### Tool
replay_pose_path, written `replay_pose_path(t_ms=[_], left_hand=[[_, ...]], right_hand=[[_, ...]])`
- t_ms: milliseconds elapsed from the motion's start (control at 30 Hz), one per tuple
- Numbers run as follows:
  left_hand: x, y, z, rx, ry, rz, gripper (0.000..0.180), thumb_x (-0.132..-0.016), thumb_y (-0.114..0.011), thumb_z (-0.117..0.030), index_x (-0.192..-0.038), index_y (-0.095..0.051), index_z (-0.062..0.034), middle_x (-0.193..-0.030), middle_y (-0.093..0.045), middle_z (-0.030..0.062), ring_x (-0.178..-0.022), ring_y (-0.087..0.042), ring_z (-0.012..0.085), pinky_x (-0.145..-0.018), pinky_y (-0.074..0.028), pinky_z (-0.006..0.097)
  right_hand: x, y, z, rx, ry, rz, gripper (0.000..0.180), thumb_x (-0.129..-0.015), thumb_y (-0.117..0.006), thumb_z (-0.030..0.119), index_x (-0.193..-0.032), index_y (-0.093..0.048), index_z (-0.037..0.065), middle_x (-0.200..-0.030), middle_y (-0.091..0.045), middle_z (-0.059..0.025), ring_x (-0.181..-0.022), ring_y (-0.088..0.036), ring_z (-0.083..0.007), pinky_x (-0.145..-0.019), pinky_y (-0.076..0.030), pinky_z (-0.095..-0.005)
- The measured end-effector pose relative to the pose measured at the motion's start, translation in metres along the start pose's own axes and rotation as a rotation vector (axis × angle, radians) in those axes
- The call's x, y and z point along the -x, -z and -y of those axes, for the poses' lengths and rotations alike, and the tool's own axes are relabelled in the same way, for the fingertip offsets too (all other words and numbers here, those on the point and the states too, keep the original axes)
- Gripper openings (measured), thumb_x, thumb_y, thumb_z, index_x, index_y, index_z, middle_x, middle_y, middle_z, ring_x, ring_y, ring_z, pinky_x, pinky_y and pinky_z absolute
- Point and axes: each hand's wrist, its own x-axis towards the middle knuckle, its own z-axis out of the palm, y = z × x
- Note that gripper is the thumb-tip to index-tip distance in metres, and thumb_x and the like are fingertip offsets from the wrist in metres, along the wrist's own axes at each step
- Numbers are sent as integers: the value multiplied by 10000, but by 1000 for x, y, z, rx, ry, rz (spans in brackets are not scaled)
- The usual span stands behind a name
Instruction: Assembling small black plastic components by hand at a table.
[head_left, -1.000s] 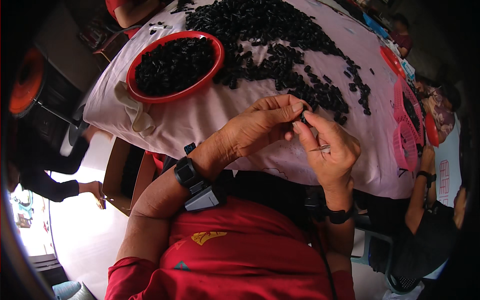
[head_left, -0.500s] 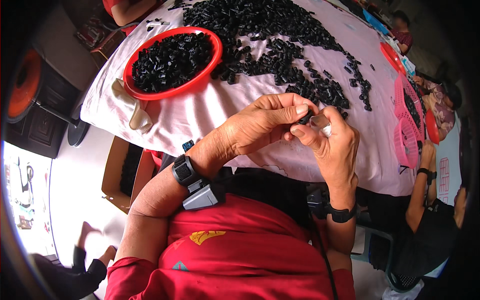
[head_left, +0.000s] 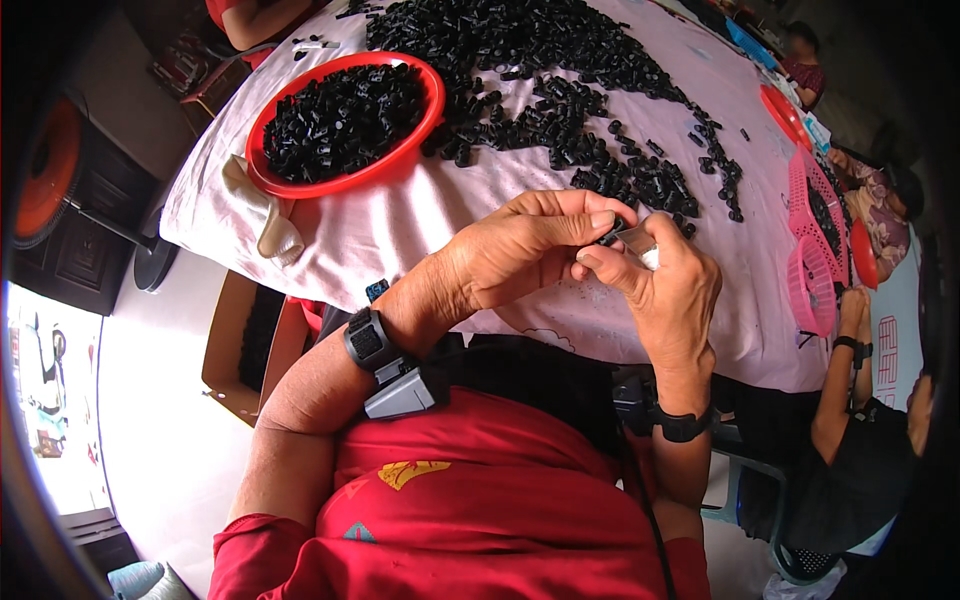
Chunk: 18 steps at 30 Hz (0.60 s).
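Observation:
My left hand [head_left: 545,240] pinches a small black cylindrical part [head_left: 609,237] between thumb and fingers, above the table's near edge. Close against it on the right, my right hand [head_left: 672,270] is closed round a small flat shiny piece [head_left: 636,241] with a white end; whether it is a blade I cannot tell. The flat piece meets or nearly meets the black part. Beyond my hands lies a big spread of similar black parts [head_left: 640,170] on a pale pink cloth [head_left: 380,235].
A red basin [head_left: 436,110] full of black parts stands at the far left, beside a crumpled cream cloth [head_left: 268,215]. Pink baskets [head_left: 812,285] sit at the right edge, near other people at work. An open cardboard box [head_left: 228,345] and a fan [head_left: 50,175] are on the left.
My right hand has shifted slightly and turned the flat piece against the black part; my left hand stays nearly still. A passer-by's legs at lower left have gone, and something pale blue shows there.

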Motion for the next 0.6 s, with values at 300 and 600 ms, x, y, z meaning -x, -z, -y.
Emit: replay_pose_path(t_ms=[300, 600], left_hand=[[0, 1, 0, 17, 45, -40, 284, -965, -567, -210, -1194, -594, -45, -953, -615, -9, -819, -569, 79, -822, -481, 259], [-1, -2, 2, 36, 51, -66, 292, -960, -574, -227, -1198, -592, -58, -971, -606, -31, -810, -565, 71, -799, -478, 250]], right_hand=[[0, 0, -2, 58, -10, -4, 620, -681, -713, 627, -691, -516, 40, -595, -569, -125, -529, -585, -312, -479, -436, -391], [-1, 0, -3, 58, 32, -9, 647, -658, -709, 654, -675, -490, 45, -564, -537, -118, -504, -562, -304, -465, -426, -391]])
